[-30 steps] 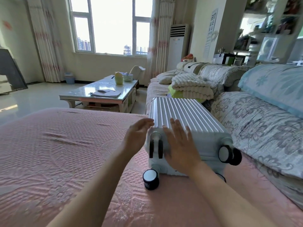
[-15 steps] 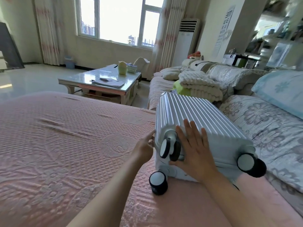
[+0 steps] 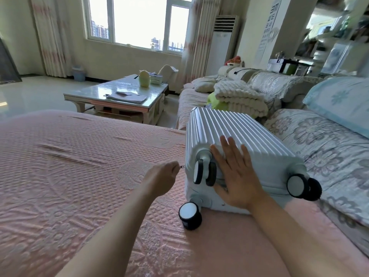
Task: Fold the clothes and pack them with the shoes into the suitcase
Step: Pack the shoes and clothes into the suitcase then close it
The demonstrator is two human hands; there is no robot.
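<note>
Silver suitcase [image 3: 229, 136] lies at two o'clock on our pink bedspread [image 3: 69, 176]; our right hand [image 3: 237, 176] presses flat on its wheeled end, our left hand [image 3: 161, 178] pinches the zipper pull [image 3: 181, 166] at its nine o'clock side.

Bright daylight floods from the overexposed window [image 3: 139, 19]; wide-angle bending and soft blur at the edges
</note>
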